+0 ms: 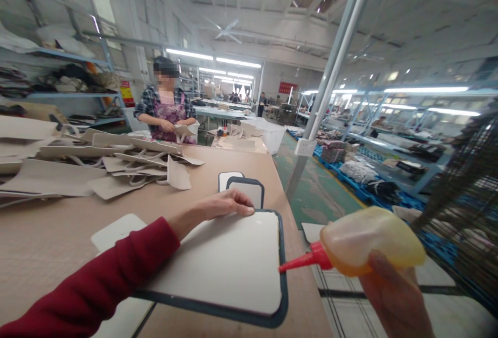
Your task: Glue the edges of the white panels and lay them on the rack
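Observation:
A white panel (229, 260) with rounded corners lies on a larger dark backing (233, 314) whose border shows along its right and front sides. My left hand (227, 204) rests at the far edge of the panel, fingers together and thumb side on that edge. In my right hand (389, 281) is a squeeze bottle (373, 242) of yellowish liquid, tipped to the left. Its red nozzle (298, 263) points at the panel's right edge, where a thin yellowish line runs along the seam. Just beyond my left hand lie smaller dark-bordered white pieces (249, 188).
Stacked beige panels with handles (136, 164) cover the far left of the brown table (202, 169). Across it a person in an apron (167, 115) handles a similar piece. A metal post (330, 63) stands right of the table. Flat panels (431, 270) lie low at the right.

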Motion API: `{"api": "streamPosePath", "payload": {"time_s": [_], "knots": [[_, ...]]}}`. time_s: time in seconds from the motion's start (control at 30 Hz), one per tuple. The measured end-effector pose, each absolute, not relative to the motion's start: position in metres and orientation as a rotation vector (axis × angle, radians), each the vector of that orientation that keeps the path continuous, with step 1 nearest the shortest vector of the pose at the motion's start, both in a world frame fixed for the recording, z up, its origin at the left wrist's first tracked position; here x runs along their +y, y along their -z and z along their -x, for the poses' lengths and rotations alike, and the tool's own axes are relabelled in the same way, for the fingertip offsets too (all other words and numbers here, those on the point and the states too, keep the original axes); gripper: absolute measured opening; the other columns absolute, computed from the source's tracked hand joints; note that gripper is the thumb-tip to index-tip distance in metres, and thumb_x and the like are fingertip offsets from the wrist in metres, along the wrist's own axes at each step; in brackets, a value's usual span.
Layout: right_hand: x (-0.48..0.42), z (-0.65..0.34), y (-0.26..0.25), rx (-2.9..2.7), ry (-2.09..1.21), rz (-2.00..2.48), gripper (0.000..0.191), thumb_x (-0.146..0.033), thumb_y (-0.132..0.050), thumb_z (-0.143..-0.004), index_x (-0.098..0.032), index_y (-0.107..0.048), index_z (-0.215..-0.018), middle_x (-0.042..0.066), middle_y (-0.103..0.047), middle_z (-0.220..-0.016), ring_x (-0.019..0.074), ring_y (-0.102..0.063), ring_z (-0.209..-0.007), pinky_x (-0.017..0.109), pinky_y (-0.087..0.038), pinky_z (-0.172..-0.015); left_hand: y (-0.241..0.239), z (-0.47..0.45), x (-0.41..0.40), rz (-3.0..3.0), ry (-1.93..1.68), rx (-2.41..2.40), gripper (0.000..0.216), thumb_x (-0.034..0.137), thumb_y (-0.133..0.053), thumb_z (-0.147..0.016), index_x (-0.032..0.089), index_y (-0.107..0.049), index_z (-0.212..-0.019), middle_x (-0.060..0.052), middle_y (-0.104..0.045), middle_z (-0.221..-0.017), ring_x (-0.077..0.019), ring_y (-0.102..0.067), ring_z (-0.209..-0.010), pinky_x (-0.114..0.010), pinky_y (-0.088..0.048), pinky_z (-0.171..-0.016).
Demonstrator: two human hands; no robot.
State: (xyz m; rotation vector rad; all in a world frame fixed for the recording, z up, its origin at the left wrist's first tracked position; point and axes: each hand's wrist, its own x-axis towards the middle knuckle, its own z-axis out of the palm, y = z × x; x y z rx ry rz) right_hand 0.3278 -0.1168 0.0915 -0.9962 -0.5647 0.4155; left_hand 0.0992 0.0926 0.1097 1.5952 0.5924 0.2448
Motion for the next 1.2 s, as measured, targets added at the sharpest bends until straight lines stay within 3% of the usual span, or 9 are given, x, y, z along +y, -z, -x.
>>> {"api": "streamPosePath", "payload": {"time_s": [0.2,0.43,0.83,1.03,1.2], "knots": [[-0.119,-0.335,-0.081,-0.643,-0.459,1.019,0.058,-0.034,-0.084,-0.051,-0.022,-0.067,-0.105,0.011,-0.07,-0.089,0.0305,-0.068,-0.079,0.045,-0.059,-0.071,-0.109,-0.095,0.094,-1.544,-0.256,0.62,0.033,0.042,-0.081,-0.055,0.013,-0.069,-0.068,-0.001,-0.065,-0.058,-0.0098,-0.05,-0.042,-0.023,-0.038,-0.046],[-0.119,-0.335,-0.077,-0.661,-0.476,0.994,0.061,-0.033,-0.083,-0.054,-0.021,-0.065,-0.111,0.013,-0.07,-0.096,0.0341,-0.067,-0.091,0.048,-0.059,-0.075,-0.103,-0.091,0.1,-1.48,-0.297,0.657,0.031,0.04,-0.082,-0.054,0.013,-0.069,-0.065,-0.001,-0.066,-0.058,-0.0106,-0.052,-0.042,-0.024,-0.041,-0.048],[-0.116,-0.334,-0.078,-0.69,-0.387,0.966,0.061,-0.03,-0.084,-0.056,-0.023,-0.064,-0.113,0.008,-0.072,-0.085,0.0293,-0.069,-0.079,0.04,-0.061,-0.067,-0.091,-0.086,0.112,-1.366,-0.402,0.688,0.039,0.042,-0.084,-0.052,0.012,-0.07,-0.072,-0.003,-0.069,-0.063,-0.0118,-0.059,-0.049,-0.02,-0.041,-0.046],[-0.111,-0.324,-0.08,-0.639,-0.12,0.865,0.038,-0.019,-0.087,-0.05,-0.019,-0.068,-0.083,0.001,-0.068,-0.067,0.0192,-0.067,-0.065,0.023,-0.057,-0.059,-0.079,-0.082,0.116,-1.254,-0.486,0.717,0.043,0.042,-0.086,-0.051,0.012,-0.067,-0.075,-0.004,-0.07,-0.065,-0.013,-0.061,-0.05,-0.021,-0.046,-0.048],[-0.105,-0.316,-0.079,-0.545,-0.028,0.8,0.041,-0.015,-0.089,-0.045,-0.019,-0.067,-0.079,-0.003,-0.066,-0.068,0.0146,-0.062,-0.066,0.019,-0.055,-0.057,-0.071,-0.084,0.112,-1.162,-0.587,0.73,0.047,0.042,-0.088,-0.045,0.012,-0.064,-0.072,-0.003,-0.068,-0.061,-0.0126,-0.06,-0.049,-0.022,-0.046,-0.048]]}}
